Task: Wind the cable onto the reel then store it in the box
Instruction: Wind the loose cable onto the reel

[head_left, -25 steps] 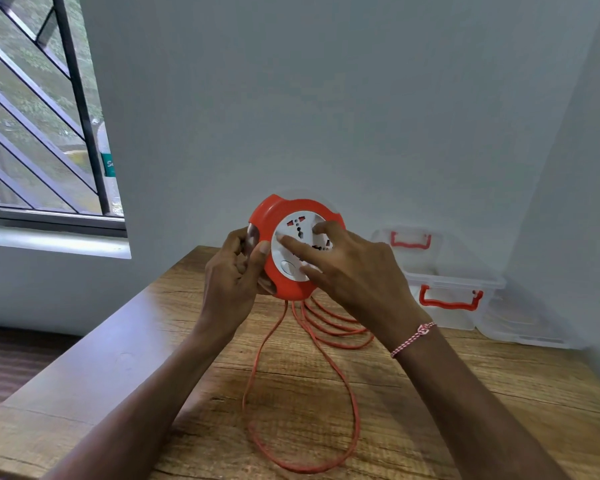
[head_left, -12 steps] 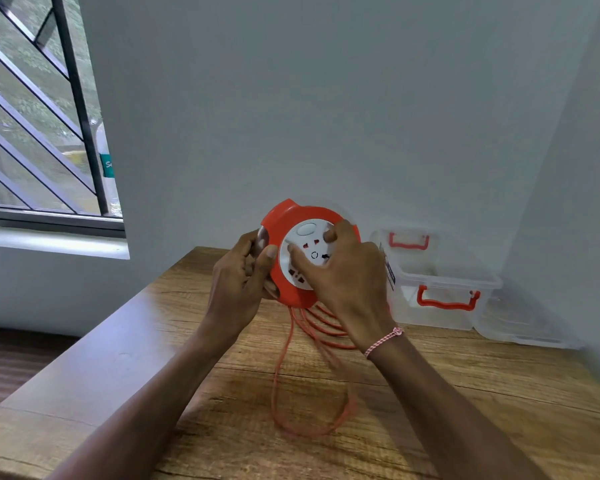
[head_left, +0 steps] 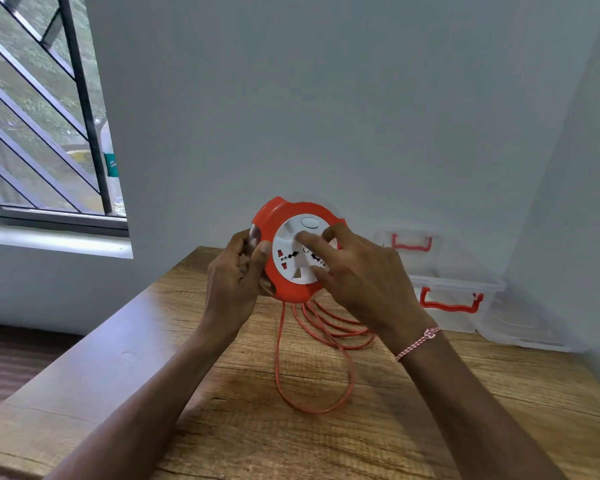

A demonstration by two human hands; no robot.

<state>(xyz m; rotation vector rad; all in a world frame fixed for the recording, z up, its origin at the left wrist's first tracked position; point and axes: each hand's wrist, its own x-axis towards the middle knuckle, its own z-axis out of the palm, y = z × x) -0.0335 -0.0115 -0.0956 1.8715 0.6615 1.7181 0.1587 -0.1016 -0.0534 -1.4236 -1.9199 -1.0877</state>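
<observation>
I hold an orange cable reel [head_left: 281, 216] with a white socket face upright above the wooden table [head_left: 430, 410]. My left hand [head_left: 236, 275] grips its left rim. My right hand [head_left: 357, 278] lies on the white face with its fingers spread and pressed on the dial. An orange cable [head_left: 312, 358] hangs from the reel's underside and lies in several loose loops on the table. A clear plastic box [head_left: 458, 306] with red handles stands at the back right, against the wall.
The clear lid [head_left: 530, 327] of the box lies flat to the right of it in the corner. A barred window [head_left: 42, 133] fills the upper left. The table's left edge drops to a dark floor [head_left: 11, 358].
The white face has turned under my right hand's fingers, with its round button now at the top. The loose cable loop on the table has become shorter.
</observation>
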